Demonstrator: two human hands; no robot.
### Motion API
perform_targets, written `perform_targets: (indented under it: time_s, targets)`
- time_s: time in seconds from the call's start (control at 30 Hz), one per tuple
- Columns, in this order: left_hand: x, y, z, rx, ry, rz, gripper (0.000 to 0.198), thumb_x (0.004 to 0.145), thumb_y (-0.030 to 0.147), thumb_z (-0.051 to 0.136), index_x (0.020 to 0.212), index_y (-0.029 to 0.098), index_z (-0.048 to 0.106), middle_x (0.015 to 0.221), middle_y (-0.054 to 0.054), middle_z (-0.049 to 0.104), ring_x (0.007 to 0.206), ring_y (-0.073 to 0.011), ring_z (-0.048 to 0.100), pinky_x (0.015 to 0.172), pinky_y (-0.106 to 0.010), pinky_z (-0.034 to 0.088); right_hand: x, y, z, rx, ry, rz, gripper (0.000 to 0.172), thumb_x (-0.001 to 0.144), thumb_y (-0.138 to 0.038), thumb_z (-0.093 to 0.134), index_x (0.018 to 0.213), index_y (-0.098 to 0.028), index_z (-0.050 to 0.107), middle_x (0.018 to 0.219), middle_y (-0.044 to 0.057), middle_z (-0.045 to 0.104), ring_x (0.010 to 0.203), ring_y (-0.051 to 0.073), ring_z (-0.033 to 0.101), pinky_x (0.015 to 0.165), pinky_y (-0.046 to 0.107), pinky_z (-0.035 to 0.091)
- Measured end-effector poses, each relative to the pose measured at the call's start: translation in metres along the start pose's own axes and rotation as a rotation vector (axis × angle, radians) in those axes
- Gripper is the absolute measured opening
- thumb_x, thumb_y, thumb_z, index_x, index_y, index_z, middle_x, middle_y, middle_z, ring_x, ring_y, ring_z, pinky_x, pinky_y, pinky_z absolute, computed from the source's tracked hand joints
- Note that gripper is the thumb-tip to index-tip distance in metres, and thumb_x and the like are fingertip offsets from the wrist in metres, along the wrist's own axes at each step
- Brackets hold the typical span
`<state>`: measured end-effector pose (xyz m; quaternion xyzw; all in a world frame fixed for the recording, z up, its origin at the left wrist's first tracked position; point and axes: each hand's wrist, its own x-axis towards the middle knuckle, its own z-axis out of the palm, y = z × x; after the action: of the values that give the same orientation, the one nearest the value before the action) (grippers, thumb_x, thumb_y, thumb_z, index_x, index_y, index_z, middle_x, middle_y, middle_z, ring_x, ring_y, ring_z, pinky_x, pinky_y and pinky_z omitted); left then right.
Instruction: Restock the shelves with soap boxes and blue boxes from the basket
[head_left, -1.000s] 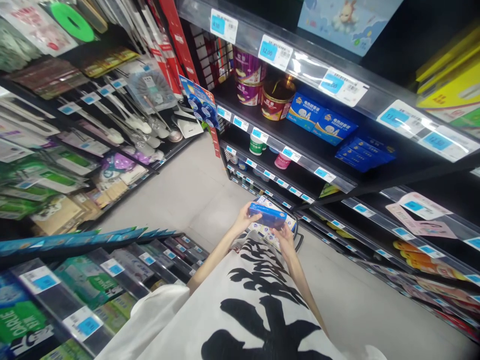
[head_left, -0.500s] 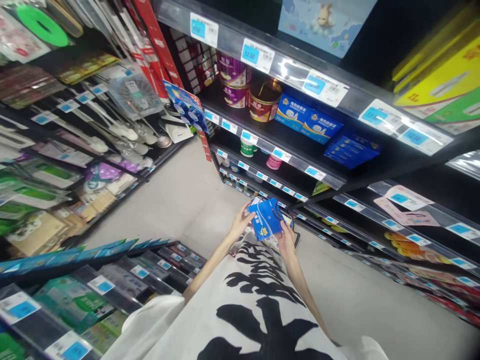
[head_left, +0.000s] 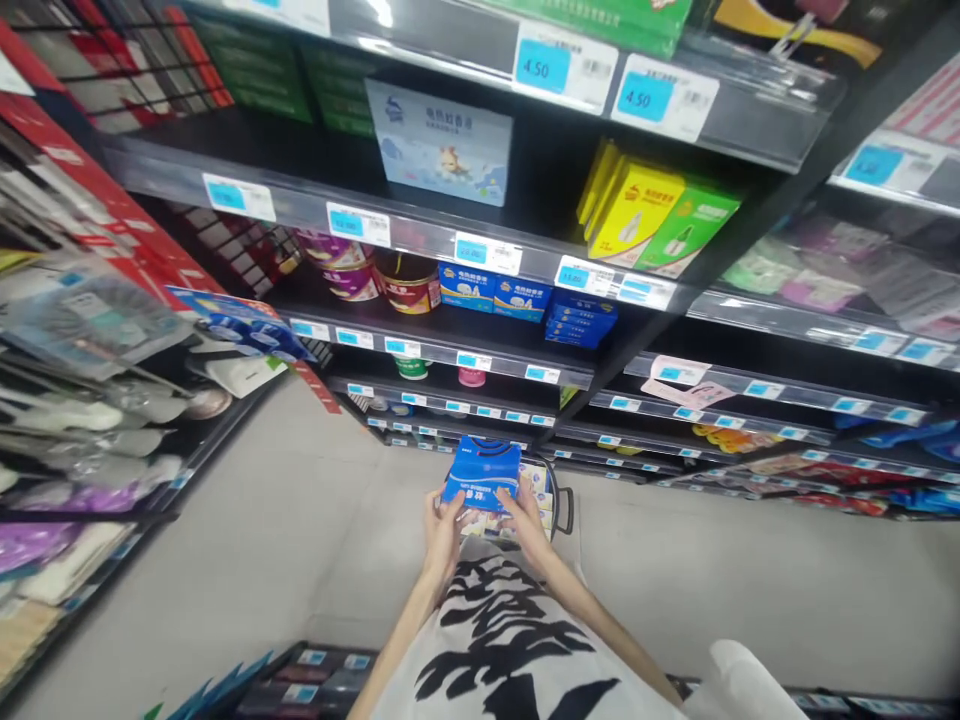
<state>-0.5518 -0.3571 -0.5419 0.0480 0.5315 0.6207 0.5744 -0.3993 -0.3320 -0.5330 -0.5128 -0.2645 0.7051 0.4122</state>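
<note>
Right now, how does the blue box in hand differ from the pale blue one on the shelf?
The blue box is held by the left hand and right hand; the pale blue box stands on a shelf. The blue box is darker, with curved lines; the pale blue box shows a cartoon. Both carry lettering.

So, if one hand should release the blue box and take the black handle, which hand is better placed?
Probably the right hand: it holds the right side of the blue box, nearer to the black handle. The left hand grips the box's left side, farther away in the picture.
</note>
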Motion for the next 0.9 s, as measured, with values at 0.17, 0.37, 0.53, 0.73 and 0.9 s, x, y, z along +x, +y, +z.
perform_targets:
  time_s: [0.17, 0.37, 0.53, 0.73, 0.9]
  targets:
    - [-0.003, 0.001, 0.007, 0.005, -0.062, 0.092, 0.067, 0.068, 0.046, 0.096, 0.113, 0.028, 0.050, 0.101, 0.002, 0.074, 0.085, -0.0169, 0.075, 0.084, -0.036, 0.064, -0.002, 0.003, 0.010, 0.259, 0.005, 0.049, 0.045, 0.068, -0.041, 0.095, 0.100, -0.025, 0.068, 0.088, -0.003, 0.073, 0.062, 0.010, 0.061, 0.058, 0.024, 0.052]
    - [-0.001, -0.004, 0.009, 0.053, -0.191, 0.142, 0.066, 0.071, 0.050, 0.095, 0.110, 0.024, 0.049, 0.107, -0.001, 0.075, 0.093, -0.0198, 0.076, 0.089, -0.041, 0.065, 0.001, 0.005, 0.005, 0.386, 0.048, 0.002, 0.042, 0.058, -0.029, 0.101, 0.082, -0.022, 0.067, 0.081, -0.004, 0.075, 0.073, 0.012, 0.067, 0.071, 0.025, 0.058]
    - [0.003, 0.001, 0.007, 0.073, -0.256, 0.156, 0.063, 0.075, 0.052, 0.091, 0.110, 0.025, 0.048, 0.106, -0.002, 0.077, 0.095, -0.0224, 0.078, 0.092, -0.043, 0.064, 0.002, -0.008, 0.008, 0.250, -0.076, -0.037, 0.033, 0.065, -0.030, 0.098, 0.082, -0.022, 0.071, 0.077, -0.003, 0.075, 0.071, 0.014, 0.067, 0.073, 0.029, 0.060]
    - [0.021, -0.013, -0.004, 0.385, -0.511, 0.041, 0.063, 0.089, 0.068, 0.067, 0.129, 0.022, 0.055, 0.129, -0.017, 0.076, 0.111, -0.0301, 0.078, 0.097, -0.045, 0.062, 0.035, -0.070, 0.008, 0.317, 0.007, -0.196, 0.029, 0.064, -0.023, 0.094, 0.072, -0.021, 0.067, 0.069, -0.005, 0.069, 0.066, 0.011, 0.063, 0.071, 0.027, 0.059]
    - [0.031, -0.043, -0.034, 1.301, -0.794, 0.030, 0.053, 0.101, 0.050, 0.048, 0.142, 0.020, 0.063, 0.129, -0.014, 0.078, 0.119, -0.0294, 0.075, 0.104, -0.039, 0.057, 0.071, -0.160, 0.010, 0.395, 0.013, -0.406, 0.027, 0.070, -0.018, 0.090, 0.074, -0.021, 0.064, 0.068, -0.006, 0.066, 0.063, 0.008, 0.061, 0.076, 0.027, 0.065]
